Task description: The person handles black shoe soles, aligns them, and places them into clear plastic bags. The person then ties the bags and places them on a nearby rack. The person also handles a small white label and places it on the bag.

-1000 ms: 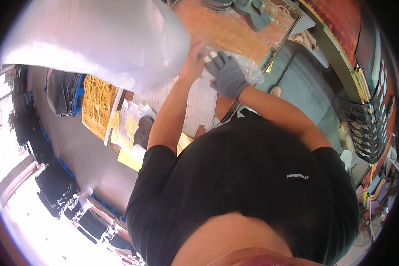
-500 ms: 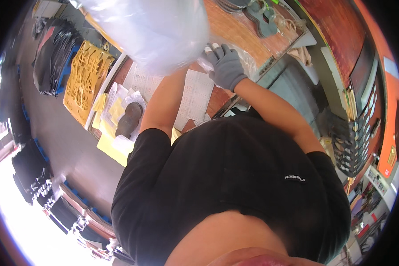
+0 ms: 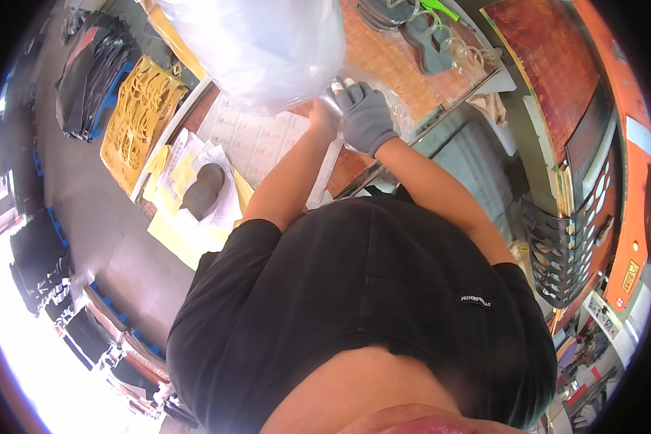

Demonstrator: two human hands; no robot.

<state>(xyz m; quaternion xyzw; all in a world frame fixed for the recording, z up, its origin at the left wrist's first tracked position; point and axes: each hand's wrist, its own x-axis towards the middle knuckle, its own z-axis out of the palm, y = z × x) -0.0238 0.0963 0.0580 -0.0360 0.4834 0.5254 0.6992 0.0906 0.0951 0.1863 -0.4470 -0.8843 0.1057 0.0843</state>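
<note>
A large, bulging, translucent white plastic bag [image 3: 257, 50] fills the top middle of the head view, over the wooden table. At its lower right corner my two hands come together on the plastic. My bare left hand [image 3: 325, 118] is closed on the bag's edge, its fingers partly covered by plastic. Beside it, my right hand [image 3: 369, 119] wears a grey glove with bare fingertips, and its bent fingers grip the same gathered plastic. Loose clear film [image 3: 398, 108] spreads out on the table just right of the glove. What the bag contains cannot be made out.
Printed sheets [image 3: 246, 137] lie under my left forearm. Left of them, a dark sole-shaped piece [image 3: 204, 189] rests on papers and yellow sheets. Dark grey cut pieces [image 3: 425, 47] and a green-tipped tool [image 3: 441, 10] are at the table's far right. Yellow cut-out sheets [image 3: 141, 119] hang beyond its left edge.
My left hand has come out from behind the bag and moved right, up against my right hand. The right hand's spread fingers have bent inward. The bag has shifted slightly right and up.
</note>
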